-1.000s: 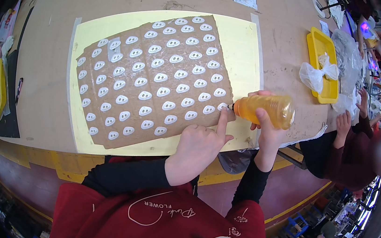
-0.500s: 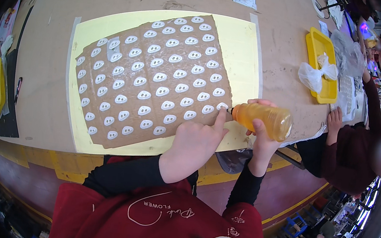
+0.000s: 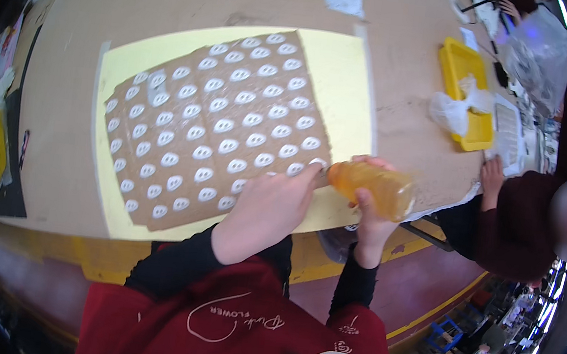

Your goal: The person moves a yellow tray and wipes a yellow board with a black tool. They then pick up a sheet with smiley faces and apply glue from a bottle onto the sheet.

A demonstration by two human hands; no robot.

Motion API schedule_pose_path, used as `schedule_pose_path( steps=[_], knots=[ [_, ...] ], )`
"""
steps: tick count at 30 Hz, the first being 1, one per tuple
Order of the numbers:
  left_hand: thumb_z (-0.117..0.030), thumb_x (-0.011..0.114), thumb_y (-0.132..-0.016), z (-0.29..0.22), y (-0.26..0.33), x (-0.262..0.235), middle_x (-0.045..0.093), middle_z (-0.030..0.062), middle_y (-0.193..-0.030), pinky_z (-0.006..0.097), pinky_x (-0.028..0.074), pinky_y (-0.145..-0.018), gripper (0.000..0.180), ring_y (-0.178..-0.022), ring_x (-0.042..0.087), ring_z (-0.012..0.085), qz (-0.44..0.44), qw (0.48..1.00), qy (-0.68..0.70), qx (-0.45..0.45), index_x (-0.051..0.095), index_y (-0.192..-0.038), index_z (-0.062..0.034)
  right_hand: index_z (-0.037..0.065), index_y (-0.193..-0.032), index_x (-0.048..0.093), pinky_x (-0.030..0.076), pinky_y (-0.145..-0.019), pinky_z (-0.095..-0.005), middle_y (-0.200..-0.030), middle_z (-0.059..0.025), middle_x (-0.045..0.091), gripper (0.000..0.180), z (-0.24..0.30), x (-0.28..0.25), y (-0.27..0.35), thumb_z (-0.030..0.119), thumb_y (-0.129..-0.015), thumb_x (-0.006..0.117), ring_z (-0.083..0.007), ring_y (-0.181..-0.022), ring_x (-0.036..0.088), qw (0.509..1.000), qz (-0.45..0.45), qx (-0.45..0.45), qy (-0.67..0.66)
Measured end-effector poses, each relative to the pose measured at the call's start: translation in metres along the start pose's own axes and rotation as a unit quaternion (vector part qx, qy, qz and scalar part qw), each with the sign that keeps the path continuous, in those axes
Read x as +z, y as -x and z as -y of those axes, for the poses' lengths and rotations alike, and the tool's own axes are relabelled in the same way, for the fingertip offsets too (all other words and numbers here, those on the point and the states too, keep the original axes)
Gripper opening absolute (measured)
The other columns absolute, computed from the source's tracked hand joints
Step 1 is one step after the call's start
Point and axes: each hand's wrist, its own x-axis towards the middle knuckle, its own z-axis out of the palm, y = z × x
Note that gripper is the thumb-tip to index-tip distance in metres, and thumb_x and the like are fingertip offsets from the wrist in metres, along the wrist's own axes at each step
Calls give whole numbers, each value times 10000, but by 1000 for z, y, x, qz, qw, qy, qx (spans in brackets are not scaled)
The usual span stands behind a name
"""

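A squeeze bottle (image 3: pixel 374 187) of amber liquid lies tilted in my right hand (image 3: pixel 373 222), whose fingers wrap round it. Its dark tip points left, close to the white piece (image 3: pixel 317 162) at the lower right corner of a brown sheet (image 3: pixel 181 144). My left hand (image 3: pixel 266 203) reaches over the sheet's near edge, index finger stretched out to that corner piece and the other fingers curled. Rows of small white rounded pieces (image 3: pixel 223 125), each with two dark marks, cover the sheet. Exact contact between tip and piece is hard to see.
Yellow paper (image 3: pixel 350 80) lies beneath the sheet, taped to the tan table (image 3: pixel 406 86). Rightward stands a yellow tray (image 3: pixel 450 63) with a white plastic bag (image 3: pixel 448 114). A co-worker's hand (image 3: pixel 492 174) rests at the right edge; a clear bag (image 3: pixel 542 56) hangs beyond.
The view has shifted slightly. My left finger and the bottle stay together at the corner piece. At the right, the co-worker's arm has gone up, lifting the clear bag.
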Motion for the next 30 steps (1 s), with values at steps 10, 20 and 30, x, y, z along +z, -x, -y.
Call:
schedule_pose_path(
  steps=[10, 20, 30],
  knots=[
    [-186, 445, -966, -6, -7, -12, 663, 247, -1018, 439, 485, -848, 347, -961, 642, 384, 41, 997, 66, -26, 597, -1226, -15, -14, -1170, 554, 488, -524, -206, -1070, -153, 652, 403, -16, -9, -2, 146, -842, 725, -150, -783, 656, 992, -12, 46, -113],
    [-258, 461, -980, 6, -9, 3, 677, 216, -869, 465, 501, -740, 337, -801, 655, 390, -38, 997, 44, 56, 605, -1193, -40, 89, -1252, 497, 393, -395, -201, -1084, -148, 603, 685, -13, -47, 21, 613, -832, 634, -175, -674, 637, 874, -71, -5, -480],
    [-210, 582, -933, -24, 56, 24, 569, 104, -554, 409, 445, -501, 148, -529, 602, 295, -28, 975, 83, 206, 577, -908, -64, 130, -1348, 478, 447, -734, -296, -1394, -73, 494, 754, 9, -49, 15, 378, -728, 828, -245, -1224, 476, 882, -173, -129, -419]
  ],
)
